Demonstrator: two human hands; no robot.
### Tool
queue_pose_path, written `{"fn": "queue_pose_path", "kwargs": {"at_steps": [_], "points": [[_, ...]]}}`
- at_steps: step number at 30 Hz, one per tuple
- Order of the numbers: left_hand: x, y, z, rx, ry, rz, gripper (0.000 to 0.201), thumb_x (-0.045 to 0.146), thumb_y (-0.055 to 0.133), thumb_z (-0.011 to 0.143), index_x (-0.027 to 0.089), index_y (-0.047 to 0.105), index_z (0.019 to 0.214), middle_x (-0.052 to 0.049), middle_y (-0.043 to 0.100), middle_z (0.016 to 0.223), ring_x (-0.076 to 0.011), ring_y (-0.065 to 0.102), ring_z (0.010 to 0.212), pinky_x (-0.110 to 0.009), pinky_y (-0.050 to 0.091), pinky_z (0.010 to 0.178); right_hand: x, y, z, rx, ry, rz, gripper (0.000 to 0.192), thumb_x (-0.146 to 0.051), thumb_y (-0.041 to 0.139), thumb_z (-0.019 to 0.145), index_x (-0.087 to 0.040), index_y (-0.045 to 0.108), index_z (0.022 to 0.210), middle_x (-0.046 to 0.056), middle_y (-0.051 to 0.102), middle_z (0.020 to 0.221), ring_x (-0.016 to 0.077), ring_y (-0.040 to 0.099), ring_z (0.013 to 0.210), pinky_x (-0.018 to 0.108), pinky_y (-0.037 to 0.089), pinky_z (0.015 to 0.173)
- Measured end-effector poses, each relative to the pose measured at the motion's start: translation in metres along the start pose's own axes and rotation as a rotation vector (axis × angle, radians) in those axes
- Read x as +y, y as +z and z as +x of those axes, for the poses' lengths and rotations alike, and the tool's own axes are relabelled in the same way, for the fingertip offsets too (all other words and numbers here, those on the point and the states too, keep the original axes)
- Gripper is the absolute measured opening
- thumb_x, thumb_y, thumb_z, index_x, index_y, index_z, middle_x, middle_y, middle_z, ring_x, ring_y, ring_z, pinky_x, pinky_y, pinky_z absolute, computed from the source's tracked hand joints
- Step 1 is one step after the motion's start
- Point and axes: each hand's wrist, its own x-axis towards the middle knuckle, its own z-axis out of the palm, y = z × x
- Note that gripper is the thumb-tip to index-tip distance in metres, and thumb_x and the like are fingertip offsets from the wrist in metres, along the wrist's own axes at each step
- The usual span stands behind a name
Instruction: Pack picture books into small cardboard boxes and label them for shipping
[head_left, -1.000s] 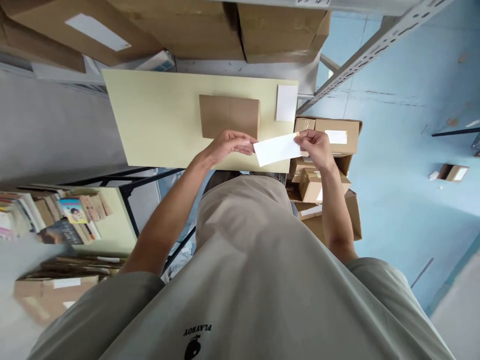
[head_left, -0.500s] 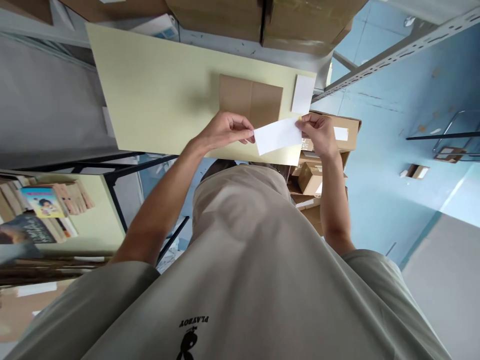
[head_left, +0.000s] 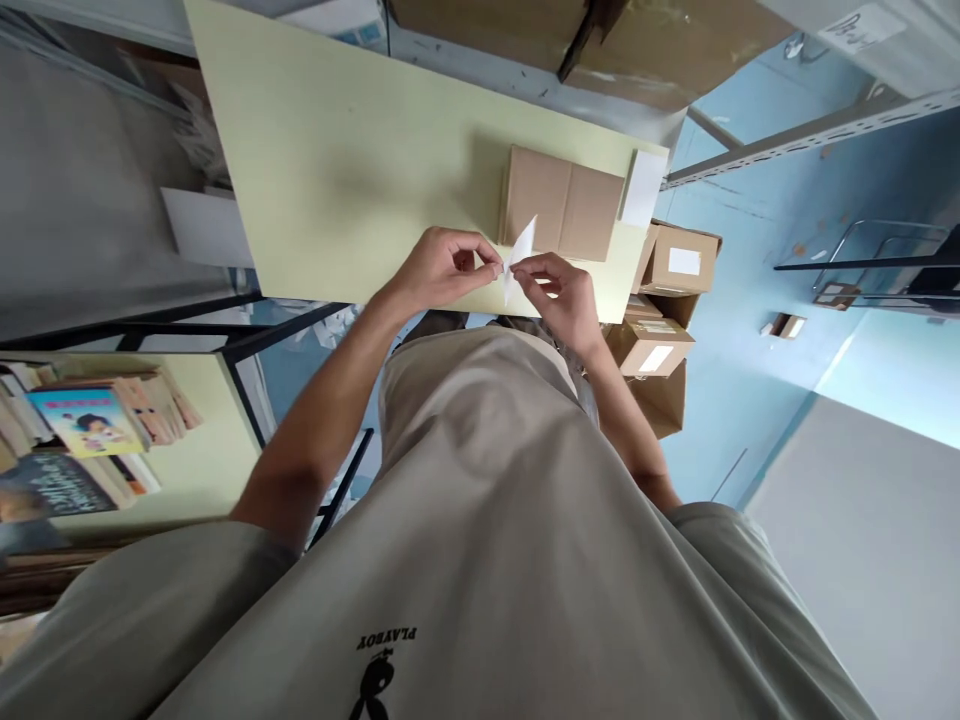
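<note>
Left hand and right hand close together, both pinching small white paper slip. Flat brown cardboard box on pale yellow-green table, at 12 o'clock of slip.

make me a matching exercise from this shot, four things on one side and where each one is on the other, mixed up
Things
1. white paper slip
2. flat brown cardboard package
3. white label sheet
4. children's book with a colourful cover

Places
A. on the lower shelf at the left of the view
B. pinched between the left hand and the right hand
C. at the table's right edge, beside the package
D. lying on the pale yellow table just beyond the hands

Pairs: 1-B, 2-D, 3-C, 4-A
</note>
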Motion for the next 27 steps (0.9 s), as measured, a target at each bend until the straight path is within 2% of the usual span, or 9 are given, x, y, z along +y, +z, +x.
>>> {"fn": "queue_pose_path", "kwargs": {"at_steps": [5, 12, 21, 24, 27], "points": [[-0.012, -0.029, -0.015, 0.010, 0.005, 0.008, 0.013, 0.037, 0.084, 0.093, 0.025, 0.088, 0.093, 0.000, 0.078, 0.076, -0.0177, 0.073, 0.072, -0.029, 0.057, 0.069, -0.019, 0.039, 0.008, 0.007, 0.087, 0.078, 0.040, -0.064, 0.081, 0.107, -0.025, 0.086, 0.109, 0.008, 0.088, 0.113, 0.0250, 0.083, 0.112, 0.043, 0.072, 0.106], [-0.021, -0.062, -0.023, 0.001, 0.008, 0.026, 0.011, 0.034, 0.082, 0.091, 0.025, 0.089, 0.092, -0.001, 0.080, 0.078, -0.0213, 0.077, 0.080, -0.031, 0.058, 0.072, -0.030, 0.073, 0.022, -0.006, 0.120, 0.112, 0.037, -0.061, 0.086, 0.101, -0.023, 0.084, 0.102, 0.005, 0.085, 0.105, 0.0234, 0.083, 0.105, 0.036, 0.072, 0.094], [-0.027, -0.087, -0.026, -0.032, 0.027, 0.052, 0.011, 0.034, 0.080, 0.088, 0.025, 0.087, 0.088, -0.001, 0.079, 0.077, -0.0212, 0.075, 0.079, -0.031, 0.059, 0.075, -0.032, 0.100, 0.037, -0.002, 0.144, 0.129, 0.036, -0.060, 0.088, 0.098, -0.025, 0.079, 0.092, 0.004, 0.084, 0.095, 0.0229, 0.083, 0.097, 0.037, 0.071, 0.091], [-0.040, -0.100, -0.027, 0.014, -0.013, 0.067, 0.008, 0.034, 0.081, 0.085, 0.027, 0.083, 0.083, 0.000, 0.074, 0.071, -0.0218, 0.073, 0.076, -0.032, 0.058, 0.074, -0.031, 0.104, 0.040, 0.002, 0.155, 0.112, 0.034, -0.057, 0.088, 0.096, -0.026, 0.077, 0.090, 0.004, 0.084, 0.093, 0.0221, 0.082, 0.094, 0.037, 0.071, 0.090], [-0.065, -0.125, -0.026, 0.100, -0.070, 0.089, 0.009, 0.034, 0.080, 0.084, 0.027, 0.079, 0.079, 0.001, 0.069, 0.066, -0.0199, 0.067, 0.071, -0.031, 0.053, 0.070, -0.028, 0.099, 0.039, 0.039, 0.154, 0.104, 0.030, -0.053, 0.088, 0.093, -0.025, 0.077, 0.088, 0.005, 0.084, 0.092, 0.0225, 0.082, 0.092, 0.037, 0.070, 0.088]]}}
